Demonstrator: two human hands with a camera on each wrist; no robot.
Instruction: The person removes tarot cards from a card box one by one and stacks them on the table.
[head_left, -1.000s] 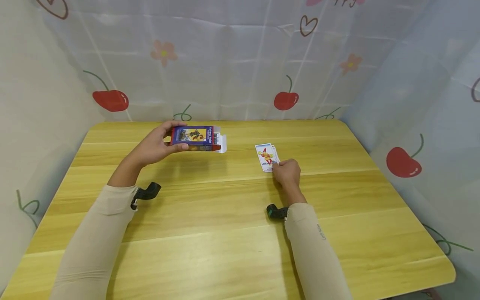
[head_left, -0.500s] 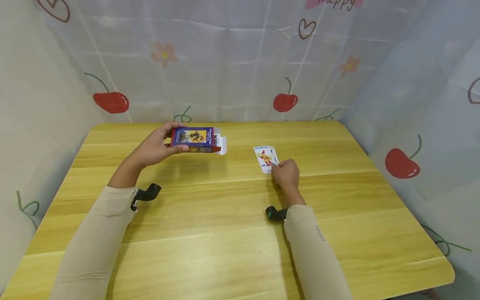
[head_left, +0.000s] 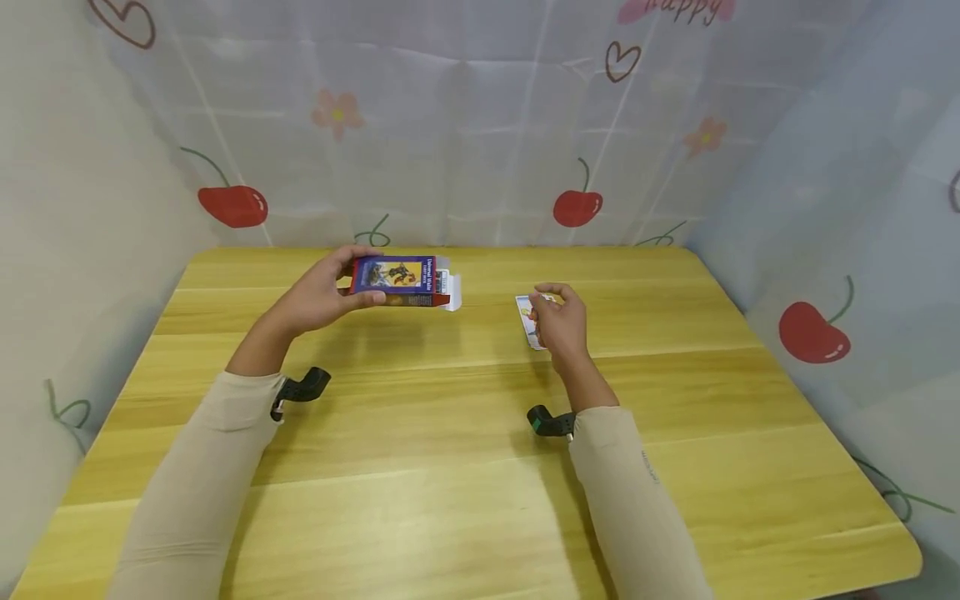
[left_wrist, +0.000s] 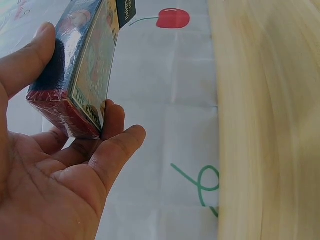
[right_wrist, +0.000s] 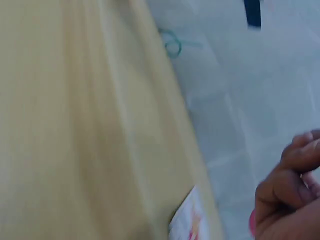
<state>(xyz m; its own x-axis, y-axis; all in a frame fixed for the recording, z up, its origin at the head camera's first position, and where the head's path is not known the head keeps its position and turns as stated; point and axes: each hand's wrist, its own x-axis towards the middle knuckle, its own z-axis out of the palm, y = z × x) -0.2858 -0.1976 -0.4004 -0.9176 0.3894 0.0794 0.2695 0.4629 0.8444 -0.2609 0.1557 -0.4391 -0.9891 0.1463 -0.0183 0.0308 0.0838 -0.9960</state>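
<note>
A blue and red tarot card box (head_left: 399, 275) is held above the table by my left hand (head_left: 318, 290), thumb on the near side and fingers behind. Its white end flap (head_left: 453, 293) stands out to the right, with card edges visible inside the opening. In the left wrist view the box (left_wrist: 90, 60) lies between thumb and fingers. A small pile of tarot cards (head_left: 526, 317) rests face up on the table, partly covered from sight by my right hand (head_left: 566, 325). That hand hovers just over the pile with loosely curled fingers, and I see nothing in them.
A light wooden table (head_left: 420, 467) carries the pile. Behind it hangs a white curtain (head_left: 480, 150) printed with cherries and flowers, and similar cloth covers the right side. Each wrist bears a black camera mount (head_left: 306, 385).
My right hand has let go of the cards' lower edge and risen up over the pile. The left hand still holds the box, almost unmoved.
</note>
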